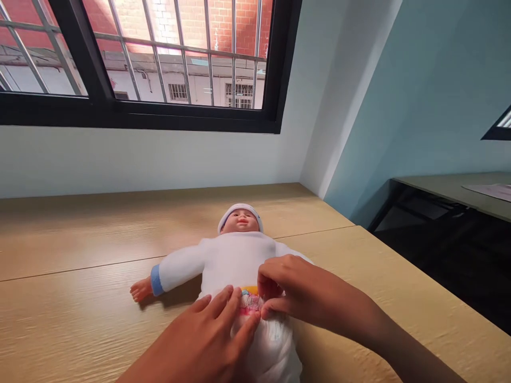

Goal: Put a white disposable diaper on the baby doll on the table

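A baby doll (233,255) in a white top and white cap lies on its back on the wooden table (80,319), head away from me. It wears a white diaper (275,346) with a coloured waistband strip (250,300). My left hand (211,332) lies flat on the diaper's front, fingers stretched out and pressing at the waistband. My right hand (295,292) pinches the diaper's tab at the doll's waist, fingers curled together. The doll's legs are hidden under my hands.
A barred window with a black frame (91,109) fills the wall behind the table. To the right, past the table's edge, is a dark gap and another desk (451,194) with a sheet on it. A pale blue wall stands at right.
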Action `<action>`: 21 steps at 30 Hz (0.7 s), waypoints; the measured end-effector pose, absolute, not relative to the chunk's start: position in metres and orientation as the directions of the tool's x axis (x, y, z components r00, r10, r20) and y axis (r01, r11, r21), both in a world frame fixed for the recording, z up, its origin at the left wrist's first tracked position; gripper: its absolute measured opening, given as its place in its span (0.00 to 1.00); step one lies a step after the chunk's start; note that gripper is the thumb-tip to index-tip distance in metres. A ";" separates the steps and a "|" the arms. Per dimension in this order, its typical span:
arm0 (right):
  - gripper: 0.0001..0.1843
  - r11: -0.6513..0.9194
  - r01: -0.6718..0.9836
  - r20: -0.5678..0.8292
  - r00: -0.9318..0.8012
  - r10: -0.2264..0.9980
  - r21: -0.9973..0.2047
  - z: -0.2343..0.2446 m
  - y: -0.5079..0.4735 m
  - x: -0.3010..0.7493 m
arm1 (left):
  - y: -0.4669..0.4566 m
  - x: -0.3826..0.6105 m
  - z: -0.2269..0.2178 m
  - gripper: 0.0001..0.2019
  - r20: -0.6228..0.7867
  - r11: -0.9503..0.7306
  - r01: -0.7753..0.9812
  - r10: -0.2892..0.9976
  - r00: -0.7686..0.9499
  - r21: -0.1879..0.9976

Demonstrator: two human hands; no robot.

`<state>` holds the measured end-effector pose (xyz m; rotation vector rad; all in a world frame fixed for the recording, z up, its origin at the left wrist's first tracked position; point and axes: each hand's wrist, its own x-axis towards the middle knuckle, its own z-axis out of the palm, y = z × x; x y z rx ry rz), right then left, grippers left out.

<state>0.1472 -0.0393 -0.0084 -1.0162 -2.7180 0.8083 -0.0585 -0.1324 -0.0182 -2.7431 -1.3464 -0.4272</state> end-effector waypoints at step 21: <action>0.03 0.734 0.499 -0.026 -0.834 0.551 -0.461 -0.010 -0.042 0.144 | -0.128 -0.050 -0.053 0.26 0.223 -0.619 0.785 0.770 0.598 0.033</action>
